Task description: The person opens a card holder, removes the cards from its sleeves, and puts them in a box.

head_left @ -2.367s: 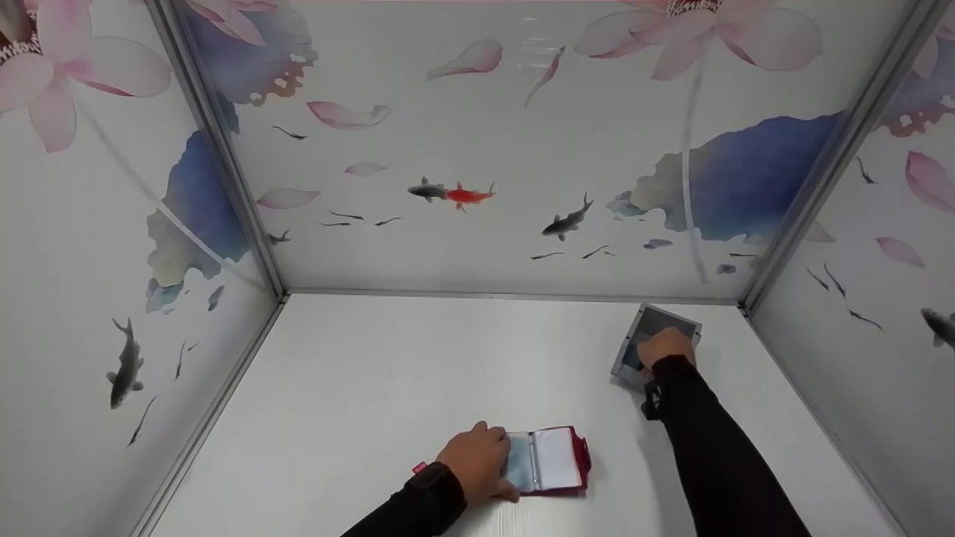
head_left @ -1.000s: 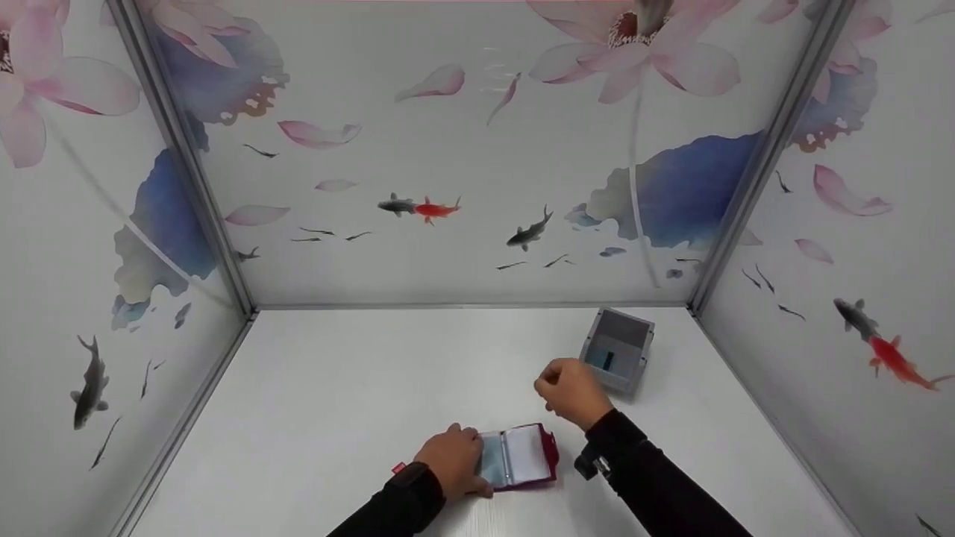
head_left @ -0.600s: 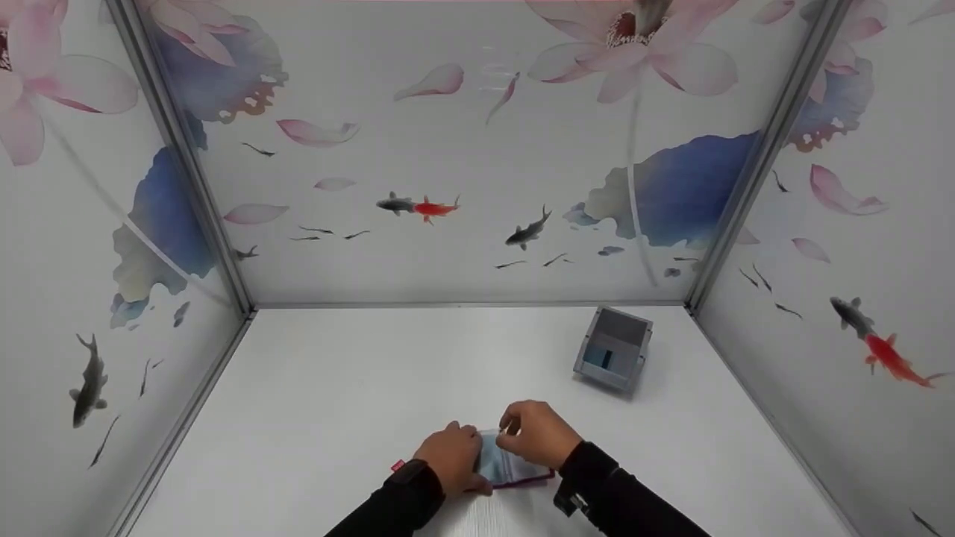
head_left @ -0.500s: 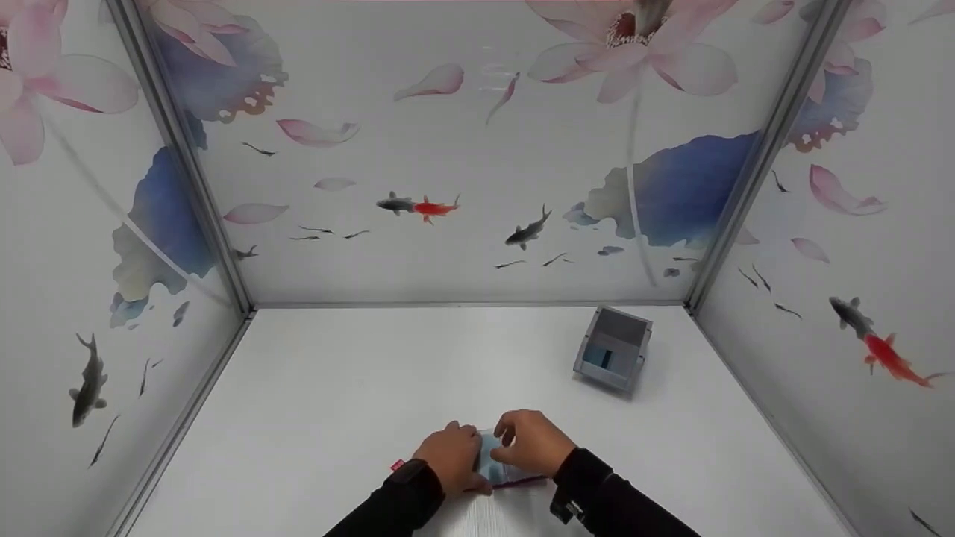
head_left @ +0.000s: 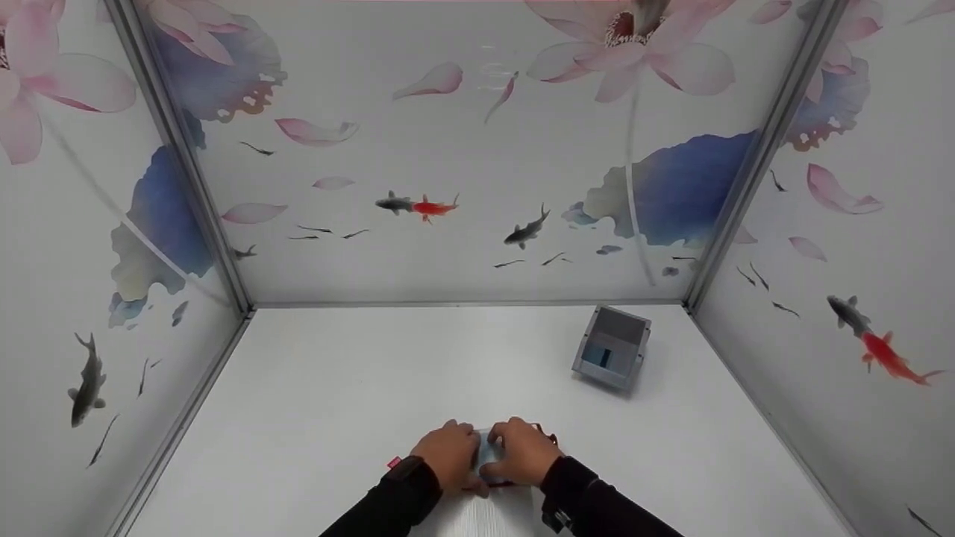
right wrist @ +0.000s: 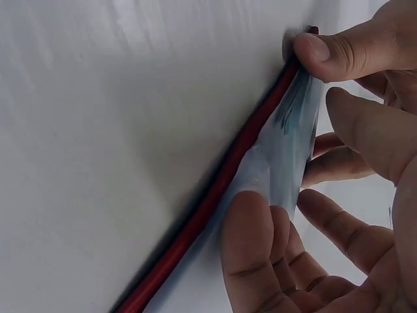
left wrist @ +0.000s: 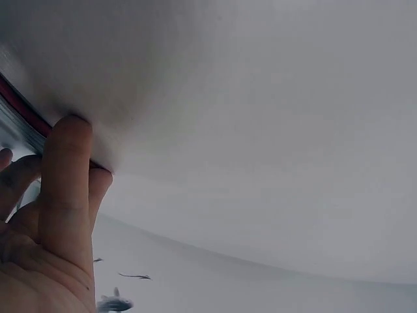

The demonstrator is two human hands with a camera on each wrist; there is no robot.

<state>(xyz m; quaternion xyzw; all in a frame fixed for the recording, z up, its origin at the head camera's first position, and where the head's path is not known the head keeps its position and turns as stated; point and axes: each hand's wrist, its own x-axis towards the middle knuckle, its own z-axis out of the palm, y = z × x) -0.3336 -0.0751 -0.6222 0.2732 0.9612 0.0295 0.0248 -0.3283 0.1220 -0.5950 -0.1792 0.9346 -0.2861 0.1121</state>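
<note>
A small card holder point(head_left: 488, 447) with a red cover point(right wrist: 244, 140) and clear sleeves point(right wrist: 264, 173) lies spread on the white table. My left hand point(head_left: 450, 456) holds its left side, with the thumb at the near edge and the fingers at the far edge. In the left wrist view, fingers of that left hand point(left wrist: 62, 215) reach the red rim. My right hand point(head_left: 520, 453) lies over the right half, its fingers spread and touching the sleeves. Whether a card is under the right fingers is hidden.
A grey open-topped box point(head_left: 634, 358) stands at the back right with a teal item marked by a dark strip point(head_left: 606, 358) inside. White panels with printed fish and flowers wall in the table at the back and both sides.
My right hand has come from the grey box to the card holder, first with pinched fingers, now spread low over the sleeves. My left hand has stayed on the holder.
</note>
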